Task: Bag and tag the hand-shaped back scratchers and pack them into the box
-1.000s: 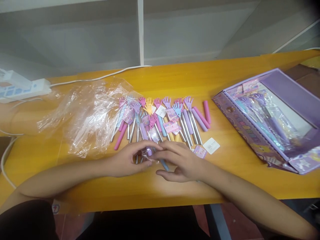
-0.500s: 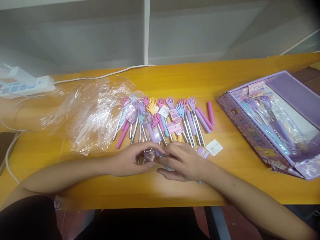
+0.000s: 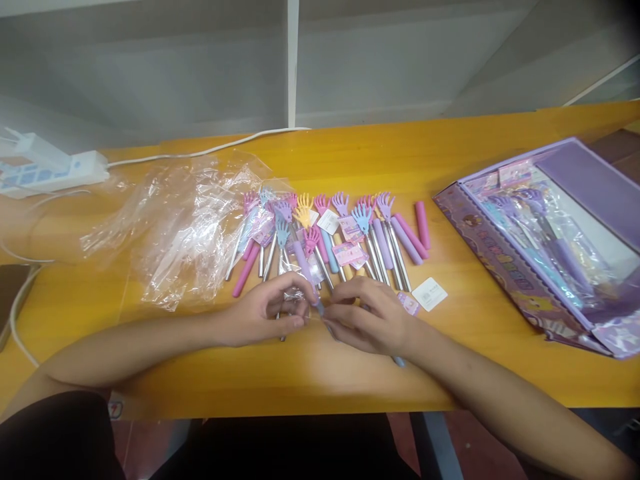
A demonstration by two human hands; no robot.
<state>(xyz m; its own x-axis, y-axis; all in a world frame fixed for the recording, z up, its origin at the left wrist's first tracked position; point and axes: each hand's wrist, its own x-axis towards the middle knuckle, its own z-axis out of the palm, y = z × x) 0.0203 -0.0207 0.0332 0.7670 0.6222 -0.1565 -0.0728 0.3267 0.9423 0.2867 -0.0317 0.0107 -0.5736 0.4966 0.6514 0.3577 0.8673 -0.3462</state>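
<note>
My left hand (image 3: pixel 275 310) is curled with thumb and fingers closed on a crinkled clear plastic bag (image 3: pixel 311 311), mostly hidden by the fingers. Facing it, my right hand (image 3: pixel 373 317) pinches a small blue-grey end (image 3: pixel 321 308) at the bag, apparently a back scratcher's handle; most of it is hidden under the palm. Just beyond both hands lie several back scratchers with hand-shaped heads, among them a yellow one (image 3: pixel 303 211), a blue one (image 3: pixel 362 218) and a pink one (image 3: pixel 311 240), with metal rods and coloured grips.
Empty clear bags (image 3: pixel 185 227) are heaped at the left. An open purple display box (image 3: pixel 510 273) with bagged back scratchers stands at the right. A white card (image 3: pixel 430 294) and a pink tube (image 3: pixel 422 225) lie nearer. A power strip (image 3: pixel 75 171) sits at the far left.
My right fingers have drawn together and now pinch the blue-grey end beside the left fingertips. My left fingers have curled in more. The things on the table stay put.
</note>
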